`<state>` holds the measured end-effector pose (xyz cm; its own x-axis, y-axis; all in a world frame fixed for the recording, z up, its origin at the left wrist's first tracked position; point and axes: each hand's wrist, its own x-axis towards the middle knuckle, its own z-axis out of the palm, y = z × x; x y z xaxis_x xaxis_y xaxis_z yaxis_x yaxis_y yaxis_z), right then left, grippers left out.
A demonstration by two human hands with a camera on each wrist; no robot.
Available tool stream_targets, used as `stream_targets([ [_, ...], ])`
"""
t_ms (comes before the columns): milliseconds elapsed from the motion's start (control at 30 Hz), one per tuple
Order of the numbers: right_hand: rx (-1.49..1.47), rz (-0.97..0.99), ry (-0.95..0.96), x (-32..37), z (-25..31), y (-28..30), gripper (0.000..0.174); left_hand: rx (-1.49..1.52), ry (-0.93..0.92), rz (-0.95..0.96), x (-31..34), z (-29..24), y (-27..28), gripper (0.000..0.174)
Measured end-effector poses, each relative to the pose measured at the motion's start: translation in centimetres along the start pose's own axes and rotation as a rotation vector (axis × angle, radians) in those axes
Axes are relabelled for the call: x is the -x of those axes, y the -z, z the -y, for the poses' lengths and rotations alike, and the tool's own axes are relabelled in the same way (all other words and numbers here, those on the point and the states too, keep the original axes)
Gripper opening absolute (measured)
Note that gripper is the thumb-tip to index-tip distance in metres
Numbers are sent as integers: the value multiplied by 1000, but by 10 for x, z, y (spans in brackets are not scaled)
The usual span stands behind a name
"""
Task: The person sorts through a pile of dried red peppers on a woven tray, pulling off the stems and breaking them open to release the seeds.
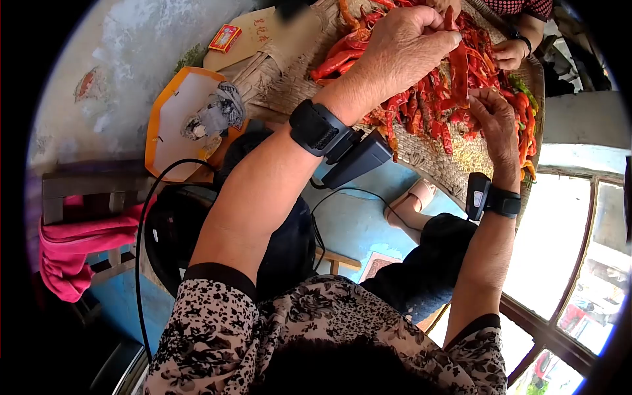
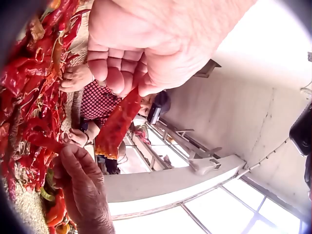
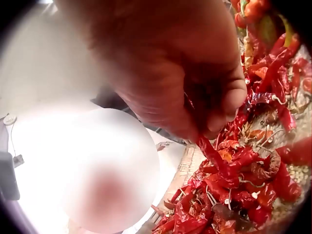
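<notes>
Between thumb and fingers my left hand [image 1: 411, 49] pinches a flat, opened piece of red pepper [image 1: 459, 69]. In the left wrist view this piece [image 2: 118, 124] hangs below the left hand [image 2: 151, 41]. My right hand [image 1: 494, 122] is lower and to the right, over the pile of red peppers [image 1: 421, 108]. Its thumb and fingertips pinch another red pepper [image 2: 43, 138]. In the right wrist view, the curled right hand [image 3: 165, 73] has a red pepper [image 3: 214, 157] at its fingertips. Some fingers are hidden there.
The peppers lie on a large woven tray [image 1: 424, 158]. Across it are another person's hands [image 1: 510, 54]. An orange-rimmed box [image 1: 153, 148] and a matchbox [image 1: 225, 38] sit at the left. A cable [image 1: 139, 263] loops beside my left arm; windows [image 1: 550, 230] are at the right.
</notes>
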<state>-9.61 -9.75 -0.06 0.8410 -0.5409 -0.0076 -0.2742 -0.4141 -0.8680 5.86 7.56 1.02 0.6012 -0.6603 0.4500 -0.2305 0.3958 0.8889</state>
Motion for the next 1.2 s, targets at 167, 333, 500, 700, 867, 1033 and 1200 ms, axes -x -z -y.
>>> stream_targets([
  [167, -277, 247, -73, 4, -7, 10, 19, -84, 10, -20, 4, 6, 2, 27],
  [333, -179, 163, -9, 8, 2, 4, 17, -130, 136, 56, 7, -6, -2, 26],
  [500, -198, 86, -9, 6, -1, 15, 15, -127, 143, 67, 7, 0, -4, 25],
  [700, -409, -129, 100, -8, -33, 45, 23, -260, -39, -19, 4, 7, -11, 25],
  [867, 69, -460, 104, -8, -38, 42, 47, -310, -143, -161, -1, 20, -18, 24],
  [1033, 265, -183, 170, 2, -17, 13, 26, -292, -134, -200, -3, 22, -17, 23],
  [1200, 46, 208, 79, 18, 6, -18, 20, -232, -58, -219, -2, 18, -10, 25],
])
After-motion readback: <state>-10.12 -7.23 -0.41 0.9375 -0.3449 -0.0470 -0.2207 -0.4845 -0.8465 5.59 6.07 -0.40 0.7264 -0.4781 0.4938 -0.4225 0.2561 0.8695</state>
